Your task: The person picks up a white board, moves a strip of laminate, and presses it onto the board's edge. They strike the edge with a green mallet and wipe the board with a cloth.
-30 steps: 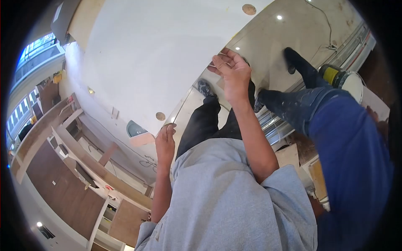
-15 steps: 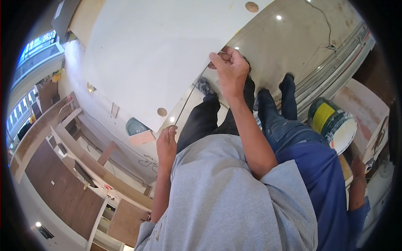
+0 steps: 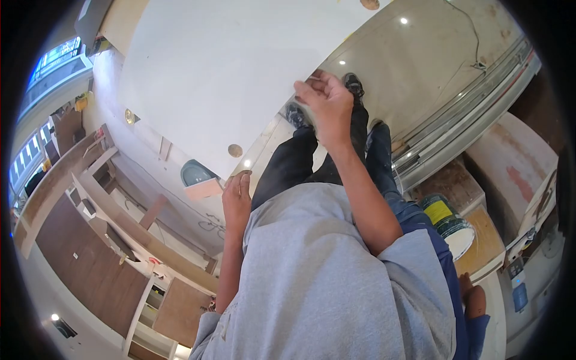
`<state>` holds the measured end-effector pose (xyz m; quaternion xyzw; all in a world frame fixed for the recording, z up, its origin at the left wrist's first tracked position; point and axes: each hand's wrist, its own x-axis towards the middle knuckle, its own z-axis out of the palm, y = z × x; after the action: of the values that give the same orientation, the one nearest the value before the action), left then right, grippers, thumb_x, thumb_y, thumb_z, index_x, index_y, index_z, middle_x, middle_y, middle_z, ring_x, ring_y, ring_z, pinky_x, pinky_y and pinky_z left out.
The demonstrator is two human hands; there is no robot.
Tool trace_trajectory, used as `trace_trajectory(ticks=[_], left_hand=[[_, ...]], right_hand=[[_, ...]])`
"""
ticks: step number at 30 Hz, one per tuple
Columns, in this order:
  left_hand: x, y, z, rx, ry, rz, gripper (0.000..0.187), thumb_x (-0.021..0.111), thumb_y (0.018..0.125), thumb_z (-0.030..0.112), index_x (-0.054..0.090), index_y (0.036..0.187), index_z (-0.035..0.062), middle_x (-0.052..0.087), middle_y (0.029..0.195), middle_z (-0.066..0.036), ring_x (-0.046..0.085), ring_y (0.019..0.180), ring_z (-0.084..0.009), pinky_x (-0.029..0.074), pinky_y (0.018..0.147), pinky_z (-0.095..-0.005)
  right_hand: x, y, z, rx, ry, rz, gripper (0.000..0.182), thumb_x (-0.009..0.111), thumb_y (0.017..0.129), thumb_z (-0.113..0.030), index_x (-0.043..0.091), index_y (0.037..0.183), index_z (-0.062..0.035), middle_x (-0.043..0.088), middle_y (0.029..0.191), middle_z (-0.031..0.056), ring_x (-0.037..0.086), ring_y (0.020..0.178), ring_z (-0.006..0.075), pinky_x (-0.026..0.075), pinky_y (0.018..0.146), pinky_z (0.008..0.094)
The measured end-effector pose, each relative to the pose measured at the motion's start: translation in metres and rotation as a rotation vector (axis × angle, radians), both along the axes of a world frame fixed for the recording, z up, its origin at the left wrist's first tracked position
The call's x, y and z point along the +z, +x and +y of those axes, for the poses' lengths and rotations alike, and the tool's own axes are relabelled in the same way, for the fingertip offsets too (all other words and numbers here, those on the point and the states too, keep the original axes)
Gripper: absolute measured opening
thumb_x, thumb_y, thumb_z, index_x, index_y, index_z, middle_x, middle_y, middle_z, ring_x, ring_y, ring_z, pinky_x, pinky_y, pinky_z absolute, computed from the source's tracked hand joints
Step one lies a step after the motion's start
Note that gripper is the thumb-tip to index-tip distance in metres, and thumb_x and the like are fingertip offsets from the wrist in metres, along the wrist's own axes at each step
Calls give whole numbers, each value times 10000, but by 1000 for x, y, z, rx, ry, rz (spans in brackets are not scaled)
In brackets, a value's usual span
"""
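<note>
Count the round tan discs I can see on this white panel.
3: one disc near the left hand, one at the panel's left edge, one cropped at the top. Others may be hidden.

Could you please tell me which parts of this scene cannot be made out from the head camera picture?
- White panel: its upper part is cut off by the picture's top edge.
- Right hand: its fingertips curl round the panel's edge, hidden from view.
- Co-worker in blue: mostly cut off at the right, behind the grey shirt.
- Paint can: label too small to read.
- Left hand: its hold on the panel's corner is unclear.
</note>
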<state>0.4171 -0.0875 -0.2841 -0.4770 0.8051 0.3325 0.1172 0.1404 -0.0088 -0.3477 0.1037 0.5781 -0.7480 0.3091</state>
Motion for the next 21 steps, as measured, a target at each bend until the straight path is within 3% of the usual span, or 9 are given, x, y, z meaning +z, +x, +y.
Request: trace_trajectory(ticks=[9, 14, 21], left_hand=[[4, 10, 1, 93, 20, 11, 287, 619, 1086, 225, 761, 1191, -2, 753, 1135, -211, 702, 1092, -372, 523, 979, -437], [-2, 29, -1, 261, 86, 43, 332, 688, 1055, 282, 764, 1186, -13, 769, 1150, -190, 724, 1104, -291, 529, 993, -392], [1, 28, -6, 313, 96, -9, 402, 704, 1041, 343, 765, 1196, -22, 772, 1166, -189, 724, 1106, -283, 528, 989, -381]], right_hand=[[-1, 21, -3, 20, 20, -64, 310, 775, 969, -36, 643, 1174, 155, 756, 969, 179, 753, 823, 171, 672, 712, 304], [0, 25, -4, -30, -22, -94, 306, 771, 968, -28, 640, 1181, 148, 757, 978, 175, 753, 834, 170, 676, 729, 313], [3, 44, -4, 50, -25, -134, 318, 775, 967, -34, 627, 1187, 141, 748, 1014, 163, 754, 886, 187, 685, 779, 328]])
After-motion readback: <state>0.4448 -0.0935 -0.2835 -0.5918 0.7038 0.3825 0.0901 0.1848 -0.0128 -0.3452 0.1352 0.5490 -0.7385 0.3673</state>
